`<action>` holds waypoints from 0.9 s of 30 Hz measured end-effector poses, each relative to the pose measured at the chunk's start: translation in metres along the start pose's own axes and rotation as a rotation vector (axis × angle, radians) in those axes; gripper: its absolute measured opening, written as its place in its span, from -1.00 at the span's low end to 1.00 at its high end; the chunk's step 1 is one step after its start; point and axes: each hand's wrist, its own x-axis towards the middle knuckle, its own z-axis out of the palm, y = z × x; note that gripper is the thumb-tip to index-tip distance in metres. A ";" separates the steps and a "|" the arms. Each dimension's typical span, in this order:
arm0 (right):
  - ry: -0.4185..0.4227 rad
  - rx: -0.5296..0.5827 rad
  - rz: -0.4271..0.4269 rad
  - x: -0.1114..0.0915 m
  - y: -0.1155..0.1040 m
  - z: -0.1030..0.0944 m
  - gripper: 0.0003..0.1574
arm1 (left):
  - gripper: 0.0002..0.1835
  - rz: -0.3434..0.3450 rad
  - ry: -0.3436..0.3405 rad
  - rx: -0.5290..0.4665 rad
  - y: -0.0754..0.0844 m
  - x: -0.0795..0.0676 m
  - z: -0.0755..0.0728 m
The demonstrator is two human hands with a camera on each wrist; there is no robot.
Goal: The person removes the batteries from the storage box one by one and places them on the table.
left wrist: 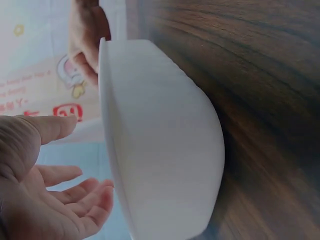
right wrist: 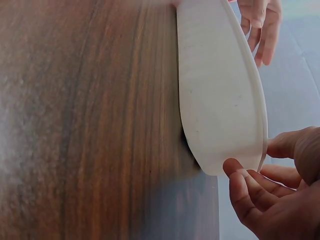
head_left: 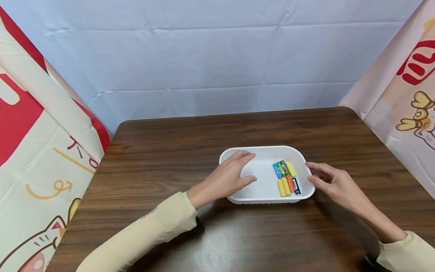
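A white oval plastic tray [head_left: 259, 200] sits on the brown wooden table. Several small batteries [head_left: 285, 178] in yellow, orange, green, blue and dark colours lie in two rows at its right side. Over the tray's left end hovers my left hand [head_left: 232, 172], thumb and fingers spread apart, with nothing between them. My right hand [head_left: 334, 185] holds the tray's right end. In the right wrist view its thumb [right wrist: 282, 144] lies at the rim, and the curled fingers [right wrist: 245, 187] are against the outer wall. The batteries are hidden in both wrist views.
The wooden table [head_left: 170, 151] stretches around the tray on all sides. Behind it hangs a pale wrinkled cloth [head_left: 217, 56]. Printed cartoon cloths hang at the left [head_left: 40, 181] and right.
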 end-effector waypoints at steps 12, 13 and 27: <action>0.007 0.022 0.003 0.002 0.000 0.001 -0.52 | -0.32 -0.105 -0.215 0.060 0.018 0.048 0.017; 0.008 0.023 0.004 0.002 0.000 0.001 -0.52 | -0.33 -0.112 -0.220 0.055 0.018 0.051 0.019; -0.004 0.016 0.016 0.001 0.000 0.001 -0.50 | -0.36 -0.252 -0.259 0.036 0.026 0.078 0.050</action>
